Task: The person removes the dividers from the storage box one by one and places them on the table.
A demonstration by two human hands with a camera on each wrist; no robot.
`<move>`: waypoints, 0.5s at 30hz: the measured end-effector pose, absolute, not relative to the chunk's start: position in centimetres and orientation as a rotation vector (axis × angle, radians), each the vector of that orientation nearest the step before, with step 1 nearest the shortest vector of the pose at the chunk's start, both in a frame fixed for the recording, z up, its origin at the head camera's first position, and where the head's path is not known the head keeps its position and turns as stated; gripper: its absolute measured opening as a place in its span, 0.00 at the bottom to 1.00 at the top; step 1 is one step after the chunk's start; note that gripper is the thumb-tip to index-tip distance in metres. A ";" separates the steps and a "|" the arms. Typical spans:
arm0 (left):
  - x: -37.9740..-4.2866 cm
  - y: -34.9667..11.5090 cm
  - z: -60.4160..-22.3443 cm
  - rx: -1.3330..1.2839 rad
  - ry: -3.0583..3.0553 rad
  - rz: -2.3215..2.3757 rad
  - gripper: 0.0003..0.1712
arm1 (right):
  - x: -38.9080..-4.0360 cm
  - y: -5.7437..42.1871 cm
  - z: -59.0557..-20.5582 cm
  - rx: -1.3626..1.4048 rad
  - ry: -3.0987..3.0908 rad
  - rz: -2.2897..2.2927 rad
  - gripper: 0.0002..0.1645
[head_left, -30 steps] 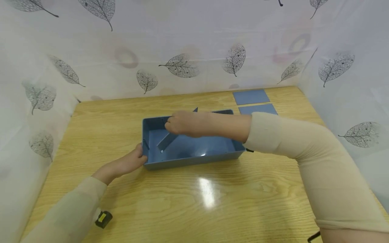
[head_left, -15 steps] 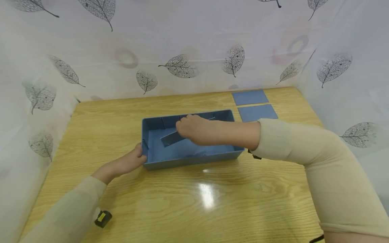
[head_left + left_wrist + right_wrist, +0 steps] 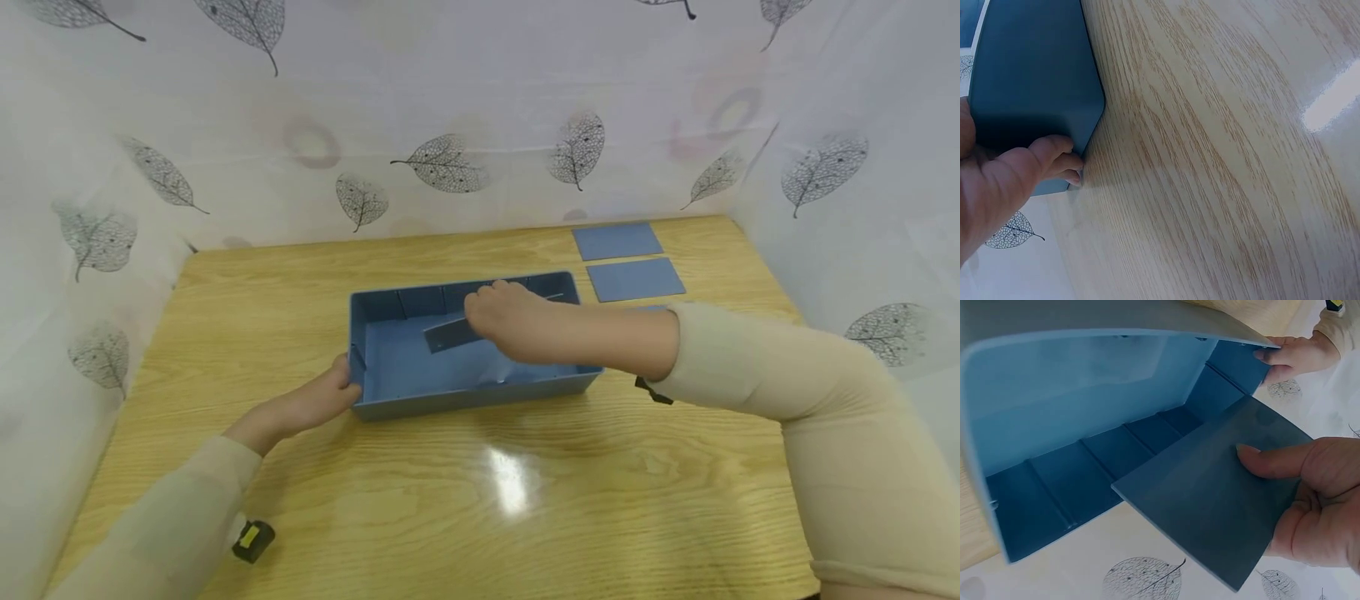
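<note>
A long blue open-topped box (image 3: 480, 402) with ribbed inner walls sits on the wooden table. My left hand (image 3: 318, 400) grips its left end, the thumb at the rim and the fingers against the outer wall in the left wrist view. Over the box, my right hand (image 3: 510, 321) pinches a thin blue divider panel (image 3: 1210, 481) between thumb and fingers. The panel is tilted above the box's opening, its left end showing past the hand (image 3: 1316, 500) in the head view. Most of the right-hand fingers are hidden behind the panel in the right wrist view.
Two flat blue panels (image 3: 635, 279) lie at the table's back right, and a blue edge (image 3: 652, 308) shows behind the right sleeve. A leaf-print curtain (image 3: 480, 108) surrounds the table. A black wrist device (image 3: 253, 540) is by the left sleeve.
My right hand has moved to the right over the box with the divider panel, which now lies at a flatter angle. The left hand has stayed on the box's left end.
</note>
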State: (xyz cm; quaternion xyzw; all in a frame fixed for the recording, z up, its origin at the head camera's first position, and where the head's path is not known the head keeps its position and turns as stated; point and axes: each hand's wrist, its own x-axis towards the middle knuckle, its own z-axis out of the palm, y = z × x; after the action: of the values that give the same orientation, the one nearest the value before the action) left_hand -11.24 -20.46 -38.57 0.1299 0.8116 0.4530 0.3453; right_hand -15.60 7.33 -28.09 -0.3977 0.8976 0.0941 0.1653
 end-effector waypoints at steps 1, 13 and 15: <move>-11.2 -20.5 -38.6 0.338 2.111 1.177 0.40 | -15.5 7.6 -28.0 -1.113 2.559 0.267 0.05; -11.2 -20.6 -38.7 0.345 2.107 1.191 0.40 | -14.6 11.1 -27.4 -1.094 2.636 0.222 0.05; -11.2 -20.6 -38.7 0.344 2.102 1.191 0.40 | -14.3 11.5 -27.3 -1.067 2.637 0.198 0.08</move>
State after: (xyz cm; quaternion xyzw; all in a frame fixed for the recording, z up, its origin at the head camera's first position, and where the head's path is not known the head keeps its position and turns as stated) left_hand -11.22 -20.62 -38.70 0.1324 0.8090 0.4583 0.3436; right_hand -14.34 11.46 -27.31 -0.3703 0.9150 0.0687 0.1445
